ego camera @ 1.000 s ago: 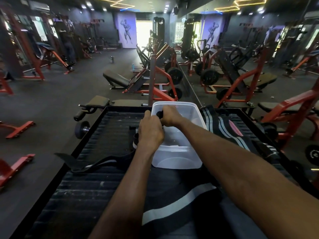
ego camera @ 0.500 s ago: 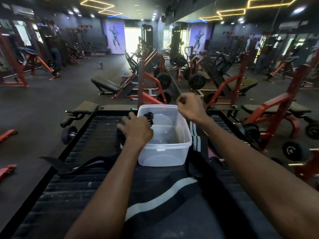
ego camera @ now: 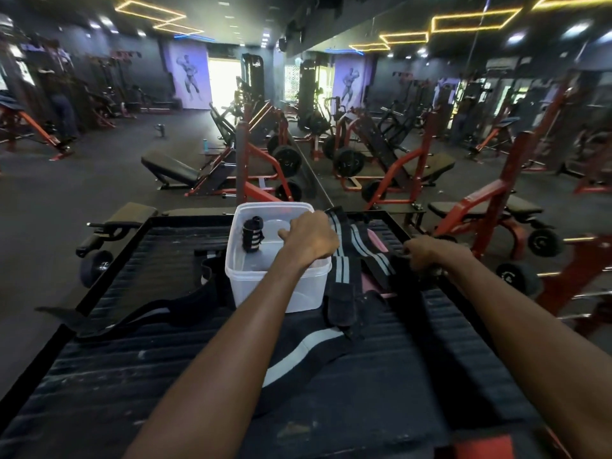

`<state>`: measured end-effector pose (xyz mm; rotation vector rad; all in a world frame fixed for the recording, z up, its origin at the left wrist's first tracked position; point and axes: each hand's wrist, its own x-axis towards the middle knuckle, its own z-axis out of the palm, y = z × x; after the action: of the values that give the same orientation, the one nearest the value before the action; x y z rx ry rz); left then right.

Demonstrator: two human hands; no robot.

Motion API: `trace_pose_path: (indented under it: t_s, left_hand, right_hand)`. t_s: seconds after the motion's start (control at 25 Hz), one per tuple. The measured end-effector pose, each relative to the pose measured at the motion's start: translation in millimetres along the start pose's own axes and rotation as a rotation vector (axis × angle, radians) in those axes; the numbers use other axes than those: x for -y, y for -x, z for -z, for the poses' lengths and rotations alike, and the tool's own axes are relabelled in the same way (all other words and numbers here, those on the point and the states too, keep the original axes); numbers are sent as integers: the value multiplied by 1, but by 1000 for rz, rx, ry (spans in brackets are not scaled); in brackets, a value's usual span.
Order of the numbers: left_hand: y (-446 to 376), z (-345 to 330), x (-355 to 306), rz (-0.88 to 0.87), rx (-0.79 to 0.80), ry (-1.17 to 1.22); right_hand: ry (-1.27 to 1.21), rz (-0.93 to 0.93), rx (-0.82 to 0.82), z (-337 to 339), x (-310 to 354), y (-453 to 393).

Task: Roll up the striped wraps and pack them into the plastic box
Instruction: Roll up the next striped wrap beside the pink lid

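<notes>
A clear plastic box (ego camera: 265,293) stands on the black ribbed platform (ego camera: 139,266). One rolled black wrap with white stripes (ego camera: 252,234) stands inside it at the far left. My left hand (ego camera: 309,238) hovers over the box's right rim, fingers loosely curled, with nothing visible in it. Unrolled striped wraps (ego camera: 341,270) lie flat just right of the box, one of them over a pink wrap (ego camera: 376,240). Further right, my right hand (ego camera: 427,256) grips the dark end of one striped wrap (ego camera: 381,260).
A wide black belt with a white stripe (ego camera: 298,356) lies in front of the box, and another dark belt (ego camera: 149,309) curves off to the left. Red gym machines (ego camera: 490,200) and benches (ego camera: 172,168) surround the platform; its raised black edge (ego camera: 109,256) runs along both sides.
The rolled wrap left my hands and now stands in the box. My left hand shifted right over the box; my right hand swung right and down onto the flat wraps.
</notes>
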<state>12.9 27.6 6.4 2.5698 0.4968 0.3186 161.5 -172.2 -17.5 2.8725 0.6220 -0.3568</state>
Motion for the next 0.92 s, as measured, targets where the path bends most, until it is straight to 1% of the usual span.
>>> trace_pose_path:
  t_s: [0.04, 0.08, 0.12, 0.2, 0.28, 0.32, 0.4, 0.44, 0.56, 0.72, 0.76, 0.84, 0.92]
  left_hand:
    - [1, -4, -1, -5, 0, 2]
    - [3, -8, -2, -13, -7, 7]
    - [5, -11, -3, -22, -16, 16]
    - [7, -15, -1, -32, -38, 36]
    - [7, -16, 4, -32, -49, 48]
    - [6, -16, 7, -34, -54, 51]
    - [6, -17, 13, -46, -64, 56]
    - [6, -17, 16, -53, -70, 64]
    - [5, -14, 24, -64, -84, 81]
    - [2, 0, 34, -87, -144, 93]
    - [1, 5, 37, -93, -159, 96]
    - [-1, 17, 45, -86, -181, 85]
    - [-5, 29, 55, -66, -211, 42]
  right_hand:
    - [-1, -10, 90, 1, 0, 11]
    - [-15, -8, 119, -4, -5, 12]
    - [-22, -20, 115, -8, -9, 13]
    - [-100, -33, 86, -18, -22, 2]
    - [-162, -55, 19, -40, -41, -26]
    - [-204, -42, -19, -43, -42, -27]
    - [-354, -56, -68, -37, -25, 0]
    - [-426, -92, -62, -34, -17, 10]
    - [-600, -150, -82, -29, -14, 15]
    - [-1041, -226, -141, 2, -10, 25]
    - [-1176, -200, -136, 16, -4, 32]
    - [-1455, -83, -84, 45, 12, 47]
    - [-1655, 66, 23, 69, 29, 58]
